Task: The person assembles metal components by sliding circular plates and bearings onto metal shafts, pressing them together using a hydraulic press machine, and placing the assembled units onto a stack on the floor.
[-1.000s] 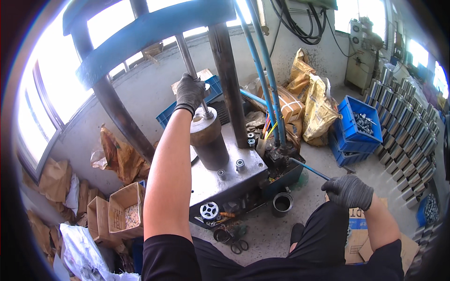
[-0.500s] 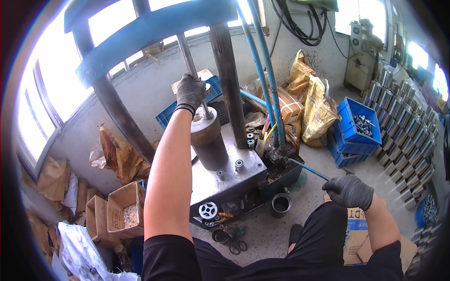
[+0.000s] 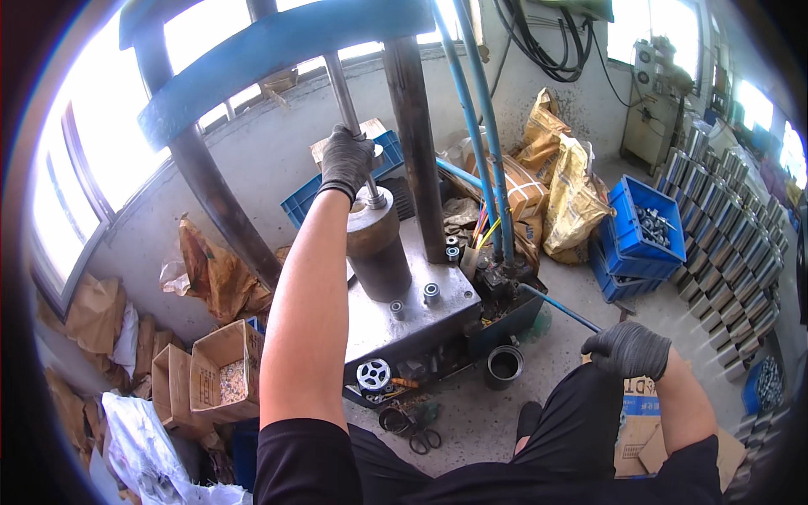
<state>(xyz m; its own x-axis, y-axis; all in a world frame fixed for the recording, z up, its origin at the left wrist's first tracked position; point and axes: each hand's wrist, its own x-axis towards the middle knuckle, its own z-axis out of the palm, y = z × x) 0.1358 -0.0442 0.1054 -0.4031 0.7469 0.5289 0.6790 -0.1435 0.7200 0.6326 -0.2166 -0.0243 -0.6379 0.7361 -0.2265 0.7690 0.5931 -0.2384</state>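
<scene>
My left hand [image 3: 348, 162], in a dark grey glove, is closed round an upright metal rod [image 3: 342, 91] beneath the blue crossbeam of a press [image 3: 286, 59]. A pale ring shows beside its fingers. The rod's lower end meets the top of a thick steel cylinder [image 3: 376, 240] that stands on the press's metal table [image 3: 370, 324]. What the palm covers is hidden. Out to the right, my right hand [image 3: 629, 349], gloved alike, is wrapped round the end of a thin blue lever [image 3: 562, 310]. That lever runs to a dark block at the foot of two blue pipes [image 3: 488, 143].
Small metal bushings [image 3: 431, 293] stand on the press table. A dark metal cup [image 3: 505, 367] and scissors [image 3: 426, 441] are on the floor. Cardboard boxes [image 3: 225, 370] lie left; blue crates [image 3: 644, 220] of metal parts and stacked shiny cylinders [image 3: 728, 244] stand right.
The whole view has shifted slightly. Both hands keep their hold on the rod and the lever, with hardly any visible movement.
</scene>
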